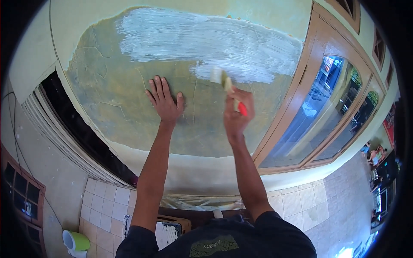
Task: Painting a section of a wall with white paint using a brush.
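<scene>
My right hand (238,114) grips a paintbrush (228,84) with a pale handle and a red end. Its bristles, blurred by motion, meet the lower edge of a streaky white coat (185,36) on the wall. My left hand (164,99) lies flat with fingers spread on the bare grey-green patch (129,116), below and left of the white coat. Fine cracks run across that patch. Around it the wall keeps its cream paint (193,172).
At the right stands a wooden-framed glass window (316,112). A dark doorway (81,124) opens at the left. Below, a paint-smeared tray (165,234) sits near my body, and a green and white bucket (76,241) stands on the tiled floor (101,202). Distant people (377,155) appear far right.
</scene>
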Tool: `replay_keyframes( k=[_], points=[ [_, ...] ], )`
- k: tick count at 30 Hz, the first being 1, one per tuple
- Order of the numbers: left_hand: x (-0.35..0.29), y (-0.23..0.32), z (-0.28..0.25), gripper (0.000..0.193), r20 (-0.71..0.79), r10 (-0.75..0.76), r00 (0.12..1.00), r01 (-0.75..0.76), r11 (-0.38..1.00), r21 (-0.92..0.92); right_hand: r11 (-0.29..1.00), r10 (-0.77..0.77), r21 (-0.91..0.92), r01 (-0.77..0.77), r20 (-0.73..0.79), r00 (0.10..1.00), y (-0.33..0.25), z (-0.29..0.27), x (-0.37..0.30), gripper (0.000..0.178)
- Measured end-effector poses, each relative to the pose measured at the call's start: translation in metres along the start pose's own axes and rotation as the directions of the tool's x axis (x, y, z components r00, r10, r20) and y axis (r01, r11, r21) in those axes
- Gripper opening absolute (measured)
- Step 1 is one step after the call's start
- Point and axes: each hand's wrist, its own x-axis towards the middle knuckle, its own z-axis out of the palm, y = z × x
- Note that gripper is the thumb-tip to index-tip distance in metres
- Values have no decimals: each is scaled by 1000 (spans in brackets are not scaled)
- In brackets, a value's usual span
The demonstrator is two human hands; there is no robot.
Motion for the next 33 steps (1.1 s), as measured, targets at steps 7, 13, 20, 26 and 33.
replay_keyframes(
  k=[7,13,20,26,33],
  points=[
    [1,-6,-5,71,0,-1,1000,1,1000,15,951,-26,-307,-38,-202,979,-7,-35,11,21],
    [3,-8,-5,70,-9,-10,1000,10,1000,-8,985,-43,-167,45,17,999,-41,48,-8,21],
    [0,-13,7,70,3,-27,1000,27,999,42,982,-27,190,5,115,993,-61,82,-2,25],
    [4,-15,-2,69,-21,-11,1000,11,1000,0,997,-8,70,14,-81,997,-47,59,10,23],
    [2,-15,-2,70,-23,-14,1000,14,1000,-4,998,-24,54,27,-64,998,-49,61,19,25]
  ],
)
